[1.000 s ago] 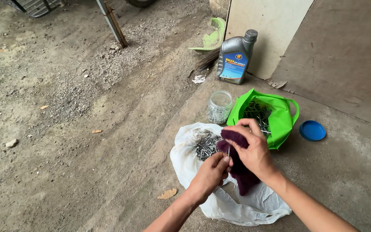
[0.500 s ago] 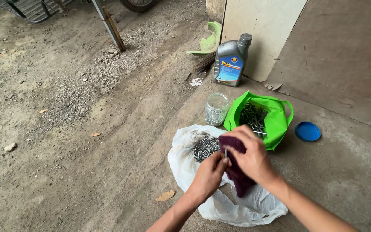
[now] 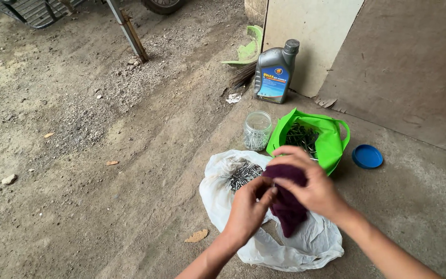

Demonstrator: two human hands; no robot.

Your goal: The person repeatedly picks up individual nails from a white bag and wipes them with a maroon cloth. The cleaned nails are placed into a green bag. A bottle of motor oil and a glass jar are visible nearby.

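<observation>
We've got the dark purple cloth bunched in our right hand, fingers closed on it, over the white plastic bag. Left hand pinched shut against the cloth; whatever it grips is hidden. Grey nails piled on the white bag, left of cloth. Beyond cloth: green bag of nails, clear jar, blue lid to the right. Farthest: grey bottle, blue label, against pale board. Forearms cut off by the frame.
</observation>
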